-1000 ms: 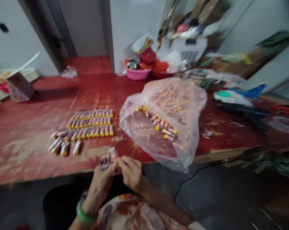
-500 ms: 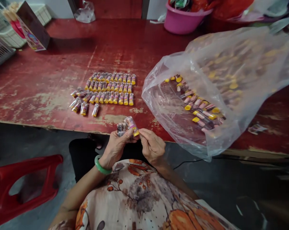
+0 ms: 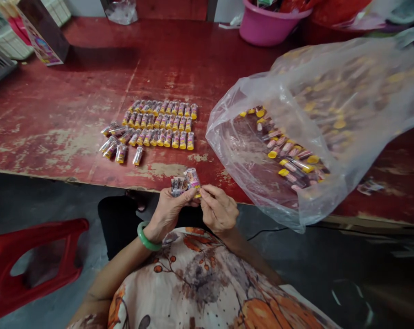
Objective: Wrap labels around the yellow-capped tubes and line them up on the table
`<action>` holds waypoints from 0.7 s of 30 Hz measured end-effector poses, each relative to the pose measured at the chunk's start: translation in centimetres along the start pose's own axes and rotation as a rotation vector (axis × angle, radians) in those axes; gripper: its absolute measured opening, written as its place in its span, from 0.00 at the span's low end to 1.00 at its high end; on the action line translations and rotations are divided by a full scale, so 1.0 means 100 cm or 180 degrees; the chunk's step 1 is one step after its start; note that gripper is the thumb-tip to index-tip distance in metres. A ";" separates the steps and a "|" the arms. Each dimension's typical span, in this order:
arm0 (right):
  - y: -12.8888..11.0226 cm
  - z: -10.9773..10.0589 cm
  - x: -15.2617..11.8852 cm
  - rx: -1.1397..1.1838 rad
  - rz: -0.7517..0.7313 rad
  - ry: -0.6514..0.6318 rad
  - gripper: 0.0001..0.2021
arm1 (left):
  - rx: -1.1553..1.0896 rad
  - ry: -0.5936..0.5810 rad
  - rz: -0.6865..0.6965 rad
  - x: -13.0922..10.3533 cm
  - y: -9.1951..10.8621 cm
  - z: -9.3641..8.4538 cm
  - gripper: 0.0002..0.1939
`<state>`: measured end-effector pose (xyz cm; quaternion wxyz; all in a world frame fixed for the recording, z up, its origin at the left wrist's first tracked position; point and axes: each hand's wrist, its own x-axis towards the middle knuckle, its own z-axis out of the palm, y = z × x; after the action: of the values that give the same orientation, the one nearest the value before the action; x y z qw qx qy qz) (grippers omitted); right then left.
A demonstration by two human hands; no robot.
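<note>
Near the table's front edge, my left hand (image 3: 169, 208) is closed on a small printed packet (image 3: 193, 179) with a yellow end and on some dark printed wrappers (image 3: 178, 184) behind it. My right hand (image 3: 219, 208) pinches at the packet's lower yellow end; what lies between its fingertips is too small to make out. Beyond my hands, several yellow-ended tubes (image 3: 162, 137) lie in three rows on the red table (image 3: 90, 87), with a looser group at the left. One tube (image 3: 137, 156) lies apart in front.
A large clear plastic bag (image 3: 248, 169) holding many yellow-capped tubes lies open at the right. Farther back stand a pink basin (image 3: 271, 25), a cardboard box (image 3: 45, 36) and white baskets (image 3: 13, 43). A red stool (image 3: 69, 246) is at the lower left.
The view has shifted slightly. Both hands stay together at the packet, and my right fingers have moved a little over its yellow end.
</note>
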<state>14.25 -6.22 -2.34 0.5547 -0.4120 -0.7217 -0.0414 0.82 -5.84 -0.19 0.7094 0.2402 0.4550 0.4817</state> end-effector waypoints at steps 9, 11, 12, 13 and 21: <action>0.002 0.002 -0.004 -0.0179 -0.0163 -0.0008 0.12 | -0.0095 -0.0019 0.0003 -0.002 0.000 0.000 0.12; 0.004 0.004 -0.007 -0.0210 -0.0267 0.0024 0.12 | -0.0064 0.0000 -0.0027 -0.003 0.001 0.000 0.13; 0.005 0.005 -0.008 -0.0206 -0.0309 0.0023 0.12 | -0.0055 0.0016 -0.0043 -0.003 0.001 0.001 0.13; 0.007 0.006 -0.010 -0.0185 -0.0340 0.0019 0.13 | -0.0048 0.0031 -0.0055 -0.004 0.001 0.001 0.13; 0.002 0.009 -0.005 -0.0030 -0.0269 -0.0301 0.11 | 0.0743 0.0431 0.0237 -0.002 0.013 -0.005 0.20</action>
<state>13.72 -5.92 -3.20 0.5158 -0.3853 -0.7637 -0.0487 -0.27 -5.50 0.61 0.6260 0.3047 0.5456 0.4665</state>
